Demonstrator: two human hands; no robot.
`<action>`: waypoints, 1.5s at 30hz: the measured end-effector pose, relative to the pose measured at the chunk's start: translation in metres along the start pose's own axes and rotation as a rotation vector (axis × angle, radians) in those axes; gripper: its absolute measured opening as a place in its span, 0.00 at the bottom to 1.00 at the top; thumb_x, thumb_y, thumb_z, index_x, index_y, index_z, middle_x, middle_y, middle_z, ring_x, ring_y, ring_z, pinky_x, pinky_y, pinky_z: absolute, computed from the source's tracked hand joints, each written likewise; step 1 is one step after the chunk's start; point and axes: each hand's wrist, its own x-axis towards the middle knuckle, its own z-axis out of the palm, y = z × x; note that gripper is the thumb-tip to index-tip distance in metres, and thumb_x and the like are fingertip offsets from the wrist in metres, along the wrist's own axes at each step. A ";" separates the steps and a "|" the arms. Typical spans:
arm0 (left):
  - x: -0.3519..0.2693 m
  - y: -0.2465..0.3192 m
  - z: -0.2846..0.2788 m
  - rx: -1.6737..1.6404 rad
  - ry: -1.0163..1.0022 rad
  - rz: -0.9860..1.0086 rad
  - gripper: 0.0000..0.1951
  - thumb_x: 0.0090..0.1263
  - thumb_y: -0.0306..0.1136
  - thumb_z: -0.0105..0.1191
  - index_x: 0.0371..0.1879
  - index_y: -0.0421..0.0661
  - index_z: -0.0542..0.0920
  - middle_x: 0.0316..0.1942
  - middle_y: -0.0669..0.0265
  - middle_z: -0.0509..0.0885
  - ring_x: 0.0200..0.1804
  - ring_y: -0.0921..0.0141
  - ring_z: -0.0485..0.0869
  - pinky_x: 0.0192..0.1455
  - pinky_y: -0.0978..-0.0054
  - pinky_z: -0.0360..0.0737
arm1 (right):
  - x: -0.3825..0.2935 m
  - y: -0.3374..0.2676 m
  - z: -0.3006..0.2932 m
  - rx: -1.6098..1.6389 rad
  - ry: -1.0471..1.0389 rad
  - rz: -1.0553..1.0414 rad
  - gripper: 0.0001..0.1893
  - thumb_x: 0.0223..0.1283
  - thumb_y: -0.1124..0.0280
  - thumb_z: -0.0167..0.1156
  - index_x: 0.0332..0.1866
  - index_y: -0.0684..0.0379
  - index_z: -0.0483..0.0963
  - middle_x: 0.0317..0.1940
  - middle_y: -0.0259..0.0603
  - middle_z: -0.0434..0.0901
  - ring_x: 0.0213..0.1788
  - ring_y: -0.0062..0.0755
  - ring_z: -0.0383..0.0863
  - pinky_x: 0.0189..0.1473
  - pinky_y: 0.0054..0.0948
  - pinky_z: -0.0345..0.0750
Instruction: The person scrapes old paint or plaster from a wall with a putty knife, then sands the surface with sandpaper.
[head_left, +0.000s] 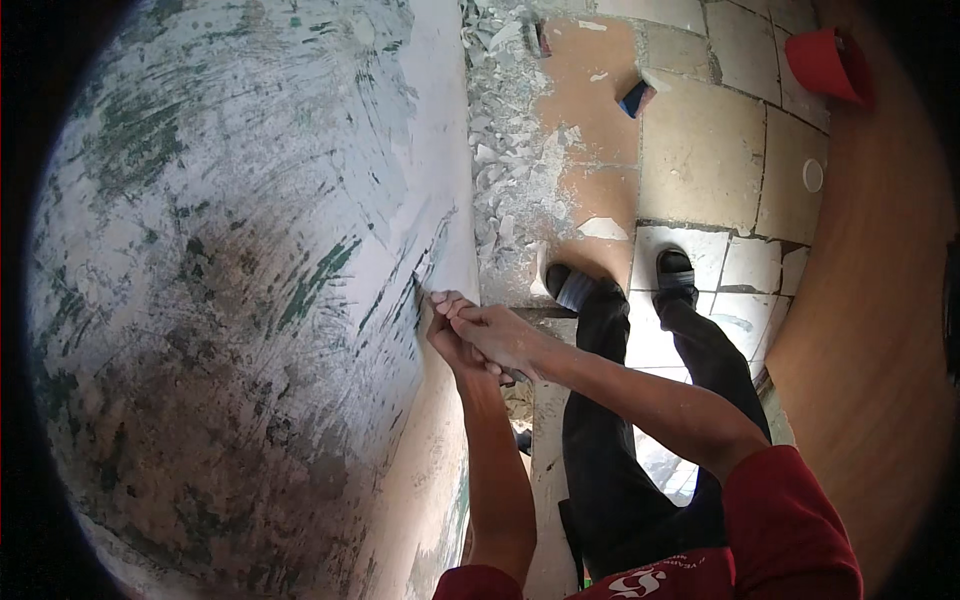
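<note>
My left hand and my right hand are clasped together around a slim hand tool, likely a scraper, mostly hidden by the fingers. Its grey end shows below my right palm. The tip meets the wall just beyond my fingertips. White and pale blue paint on this wall is patchy, with green streaks, dark scratches and bare greyish-brown areas. Around the tip run several dark diagonal scratch lines.
Paint flakes lie heaped along the wall's foot. On the tiled floor are a small blue-and-red block, a red container and a white ring-like disc. A brown panel rises at right. My sandaled feet stand below.
</note>
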 end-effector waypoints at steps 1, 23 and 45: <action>0.008 0.002 0.009 0.080 -0.063 -0.112 0.10 0.69 0.37 0.36 0.37 0.45 0.71 0.30 0.64 0.74 0.33 0.69 0.75 0.40 0.71 0.74 | 0.010 -0.001 -0.003 -0.004 -0.005 -0.007 0.17 0.62 0.56 0.43 0.32 0.59 0.70 0.13 0.32 0.65 0.10 0.17 0.62 0.09 0.19 0.59; 0.005 -0.012 0.025 -0.143 0.190 0.043 0.08 0.67 0.30 0.41 0.41 0.44 0.71 0.32 0.69 0.73 0.33 0.76 0.73 0.39 0.78 0.74 | 0.015 0.009 0.003 0.314 0.070 -0.071 0.14 0.64 0.59 0.40 0.34 0.59 0.67 0.12 0.31 0.63 0.09 0.15 0.61 0.07 0.17 0.56; 0.069 -0.018 -0.026 0.148 0.355 0.257 0.04 0.64 0.31 0.41 0.26 0.50 0.69 0.24 0.70 0.72 0.07 0.77 0.61 0.07 0.83 0.60 | 0.086 0.010 -0.055 0.005 0.045 -0.124 0.21 0.64 0.54 0.40 0.27 0.62 0.69 0.14 0.31 0.64 0.16 0.18 0.58 0.19 0.22 0.59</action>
